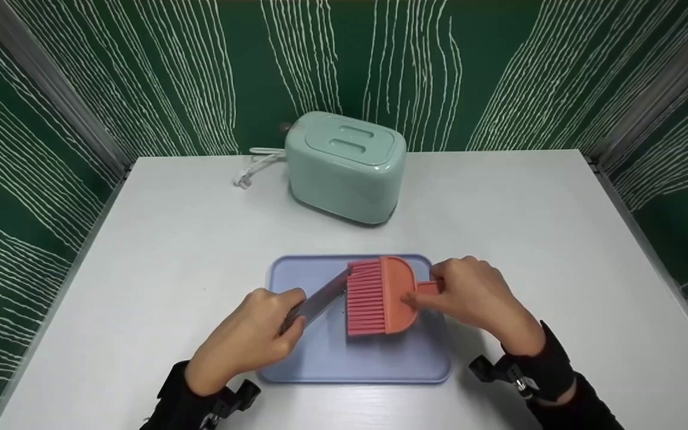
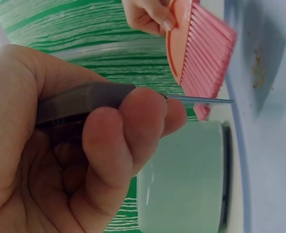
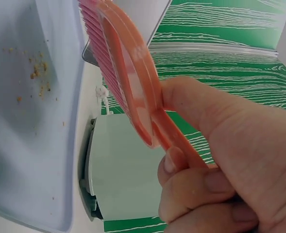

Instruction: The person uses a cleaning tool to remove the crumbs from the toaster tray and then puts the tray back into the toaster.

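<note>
- Left hand [image 1: 254, 331]: grips flat blade [image 1: 322, 300] by the handle [image 2: 89, 99], presumably for control.
- Right hand [image 1: 475, 292]: grips brush [image 1: 399, 295], bristles [image 1: 366, 301] facing left hand.
- Tray [image 1: 380, 367]: below both hands, apparently to confine crumbs [image 3: 34, 75].

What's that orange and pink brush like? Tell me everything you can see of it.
The brush has a half-round orange head that looks like plastic, thick pink bristles and a slim orange handle. The person's right hand grips the handle, thumb against the head. It is held over the bluish-purple tray, bristles pointing towards the flat blade in the left hand; whether they touch it is unclear.
</note>
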Available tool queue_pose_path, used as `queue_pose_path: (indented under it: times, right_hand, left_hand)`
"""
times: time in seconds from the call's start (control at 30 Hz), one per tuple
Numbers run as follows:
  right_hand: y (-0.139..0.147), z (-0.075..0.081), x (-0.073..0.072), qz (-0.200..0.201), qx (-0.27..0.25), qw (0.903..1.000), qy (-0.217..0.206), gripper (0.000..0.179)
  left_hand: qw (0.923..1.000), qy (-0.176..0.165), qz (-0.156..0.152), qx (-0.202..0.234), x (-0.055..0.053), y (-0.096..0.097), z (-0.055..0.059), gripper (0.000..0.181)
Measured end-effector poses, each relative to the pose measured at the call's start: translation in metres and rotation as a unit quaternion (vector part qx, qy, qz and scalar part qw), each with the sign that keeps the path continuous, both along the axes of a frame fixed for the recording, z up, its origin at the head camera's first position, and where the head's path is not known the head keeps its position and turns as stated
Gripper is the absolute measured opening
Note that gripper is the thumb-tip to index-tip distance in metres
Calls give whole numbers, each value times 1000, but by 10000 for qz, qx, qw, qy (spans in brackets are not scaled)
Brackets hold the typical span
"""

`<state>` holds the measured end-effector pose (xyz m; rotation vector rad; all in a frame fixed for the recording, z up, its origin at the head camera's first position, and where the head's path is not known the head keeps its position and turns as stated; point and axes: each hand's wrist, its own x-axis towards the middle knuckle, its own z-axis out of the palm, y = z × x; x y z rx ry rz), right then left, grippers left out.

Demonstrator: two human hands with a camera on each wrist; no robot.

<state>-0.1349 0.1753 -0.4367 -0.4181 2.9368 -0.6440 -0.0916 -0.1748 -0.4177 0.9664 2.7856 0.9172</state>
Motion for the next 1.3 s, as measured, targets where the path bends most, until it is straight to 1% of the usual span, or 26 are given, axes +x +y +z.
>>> queue_pose_path:
  times: [0.2, 0.4, 0.57, 0.7, 0.93, 1.1, 1.3]
  right_hand:
    - [-1, -1, 0, 7, 50, 9999, -105, 63]
    - [2, 5, 3, 86, -33, 9995, -299, 62]
    - [5, 13, 7, 161, -200, 9995, -173, 63]
    - [4, 16, 10, 191, -201, 9996, 19, 63]
    - [-1, 12, 9, -8, -2, 9996, 274, 61]
    - [-2, 7, 7, -25, 46, 9997, 254, 62]
    - [-4, 4, 6, 20, 39, 9999, 126, 61]
  left_hand:
    - [9999, 107, -13, 69, 0, 0, 1, 25]
    - [9999, 100, 24, 11, -1, -2, 1, 24]
    - [9999, 149, 79, -23, -3, -3, -1, 22]
    - [9999, 140, 87, -1, -4, -3, -2, 22]
    - [9999, 87, 82, -4, -3, -2, -1, 22]
    - [9999, 117, 66, 22, -2, -1, 0, 24]
    - [9998, 173, -14, 100, -1, -1, 0, 26]
